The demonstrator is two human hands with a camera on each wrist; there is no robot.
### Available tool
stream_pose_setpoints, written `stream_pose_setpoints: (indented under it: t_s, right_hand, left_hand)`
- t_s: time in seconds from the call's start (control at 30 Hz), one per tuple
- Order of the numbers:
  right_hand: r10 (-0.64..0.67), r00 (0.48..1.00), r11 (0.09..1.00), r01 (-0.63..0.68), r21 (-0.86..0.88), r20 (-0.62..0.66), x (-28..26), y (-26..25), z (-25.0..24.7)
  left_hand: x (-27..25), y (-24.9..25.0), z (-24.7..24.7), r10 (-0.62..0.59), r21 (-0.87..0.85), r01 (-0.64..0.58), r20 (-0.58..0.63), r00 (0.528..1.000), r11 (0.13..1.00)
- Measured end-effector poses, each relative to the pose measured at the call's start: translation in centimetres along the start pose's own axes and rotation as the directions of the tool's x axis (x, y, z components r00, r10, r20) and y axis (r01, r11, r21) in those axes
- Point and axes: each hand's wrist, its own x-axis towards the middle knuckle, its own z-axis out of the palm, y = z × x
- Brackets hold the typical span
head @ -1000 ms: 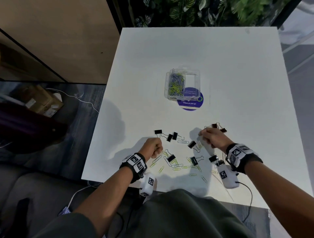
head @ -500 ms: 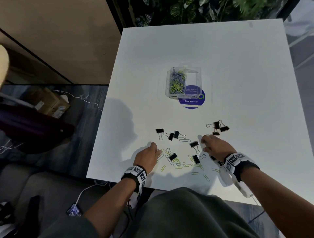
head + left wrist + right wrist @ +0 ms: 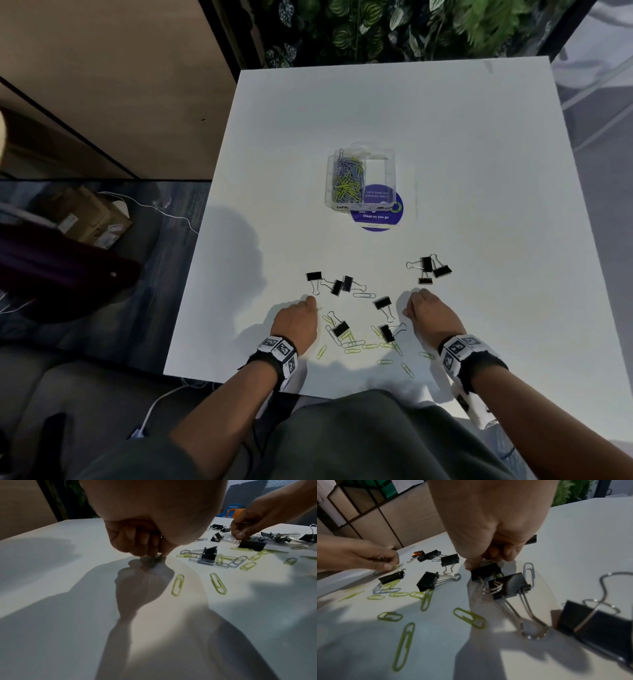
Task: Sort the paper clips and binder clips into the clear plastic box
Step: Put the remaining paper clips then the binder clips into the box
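Observation:
The clear plastic box [image 3: 389,178] stands mid-table; its left compartment holds paper clips [image 3: 347,181]. Black binder clips [image 3: 382,303] and green and silver loose paper clips [image 3: 354,344] lie scattered near the front edge. My left hand [image 3: 311,303] is curled low at the table and pinches a paper clip [image 3: 158,558]; more green clips show in its fingers in the right wrist view. My right hand [image 3: 488,562] is a fist with a binder clip [image 3: 531,540] poking out of it, and its thumb and fingers pinch another binder clip [image 3: 485,572] on the table.
A cluster of three binder clips [image 3: 430,270] lies beyond my right hand. A round blue sticker [image 3: 376,217] sits partly under the box. The white table [image 3: 462,154] drops off at the left to a floor with a cardboard carton [image 3: 89,216]. Plants stand behind.
My right hand has drawn back toward me from the far-right binder clip cluster to clips nearer the middle. My left hand shifted slightly left, staying low over the paper clips.

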Motion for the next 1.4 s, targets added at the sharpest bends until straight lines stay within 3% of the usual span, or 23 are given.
stream_pose_setpoints:
  t_s: [0.1, 0.27, 0.37, 0.53, 0.77, 0.87, 0.93, 1.07, 1.27, 1.4]
  right_hand:
    - [-0.009, 0.998, 0.996, 0.015, 0.088, -0.065, -0.4, 0.3, -0.4]
    - [0.21, 0.973, 0.944, -0.175, 0.281, -0.099, -1.6, 1.7, -0.8]
    - [0.164, 0.985, 0.968, -0.15, 0.199, -0.051, -2.5, 1.8, -0.2]
    - [0.169, 0.979, 0.974, -0.149, 0.171, -0.111, -1.9, 0.9, 0.1]
    - [0.191, 0.982, 0.981, -0.191, 0.046, 0.003, -1.0, -1.5, 0.0]
    - [0.129, 0.99, 0.988, -0.123, -0.095, 0.059, -1.0, -1.9, 0.3]
    - [0.121, 0.991, 0.993, -0.12, -0.014, 0.052, -0.3, -2.2, -0.6]
    - [0.086, 0.995, 0.955, -0.071, 0.288, -0.041, 4.0, -4.0, -4.7]
    - [0.194, 0.979, 0.814, -0.122, 0.568, -0.068, 14.3, -8.2, -11.7]
    - [0.283, 0.958, 0.692, -0.176, 0.7, -0.038, 20.1, -10.6, -14.1]
  left_hand:
    - [1.0, 0.0, -1.0, 0.023, 0.012, -0.023, -0.011, 1.0, 1.0]
    - [2.4, -0.1, -2.2, 0.058, -0.102, -0.069, -0.11, 0.992, 0.992]
    - [2.9, 0.5, -2.9, 0.1, -0.184, -0.129, -0.16, 0.982, 0.974]
    - [4.3, 1.5, -3.3, 0.059, -0.352, -0.119, -0.176, 0.983, 0.928]
    - [6.2, 2.0, -5.6, 0.05, -0.431, -0.109, -0.145, 0.988, 0.896]
    - [7.6, 1.8, -7.0, 0.021, -0.495, -0.086, -0.135, 0.991, 0.865]
    - [9.0, 1.4, -8.3, -0.014, -0.581, -0.069, -0.137, 0.99, 0.811]
    - [12.6, 0.8, -12.2, -0.089, -0.787, 0.0, -0.07, 0.994, 0.617]
    - [19.1, 0.6, -17.4, -0.13, -0.832, 0.158, 0.103, 0.986, 0.532]
    - [22.4, 0.0, -19.5, -0.171, -0.842, 0.19, 0.119, 0.978, 0.505]
